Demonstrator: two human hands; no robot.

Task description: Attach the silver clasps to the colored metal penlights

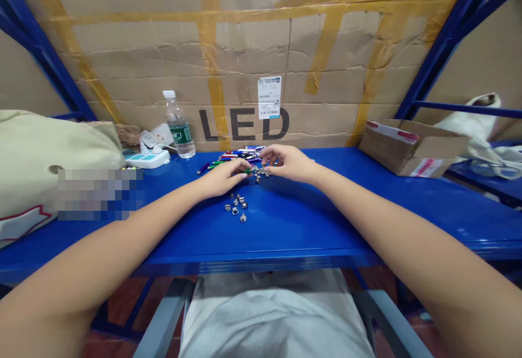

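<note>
Over the blue table, my left hand (pixel 222 177) has its thumb and fingers closed around a small green tube (pixel 247 171), of which only a short end shows. Facing it, my right hand (pixel 289 163) has curled fingers, with thumb and index finger close together at a pile of small silver metal parts (pixel 258 174). What its fingertips hold, if anything, is too small to make out. Several more silver metal parts (pixel 236 204) lie scattered nearer to me. Behind both hands is a heap of coloured slim tubes (pixel 233 155), partly hidden by the fingers.
A water bottle (pixel 179 130) and a white power strip (pixel 147 158) stand at the back left, beside a pale bag (pixel 53 151). An open cardboard box (pixel 408 149) sits at the right. Taped cardboard (pixel 163 48) closes off the back of the blue table (pixel 281 233).
</note>
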